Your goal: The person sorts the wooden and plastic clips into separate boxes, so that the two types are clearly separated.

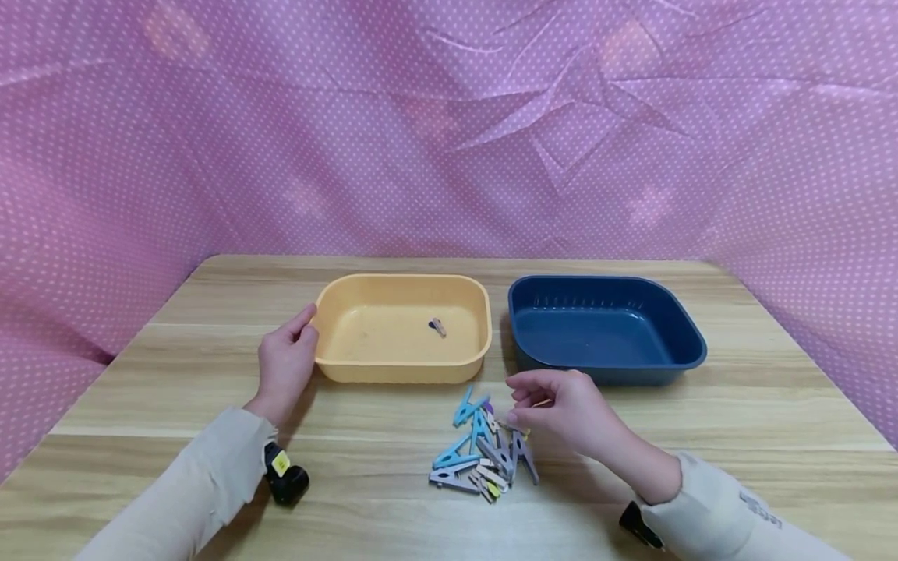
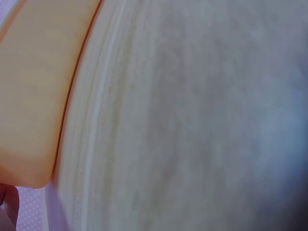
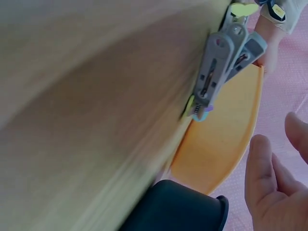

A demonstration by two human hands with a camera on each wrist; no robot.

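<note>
At the left side of the yellow plastic basin, my left hand pinches the rim, thumb near the edge. The left wrist view has that basin's outer wall, with only a bit of the hand at the corner. My right hand hovers beside a pile of clothespins, between it and the dark blue basin. Its thumb and fingers are apart with nothing between them, as the right wrist view of the hand confirms. Blue, grey, cream and yellow clothespins lie tangled together.
Inside the yellow basin lies one small clothespin. The dark blue basin stands to its right, a narrow gap between them. Both sit on a wood-grain table, with a pink dotted cloth hanging behind and at the sides.
</note>
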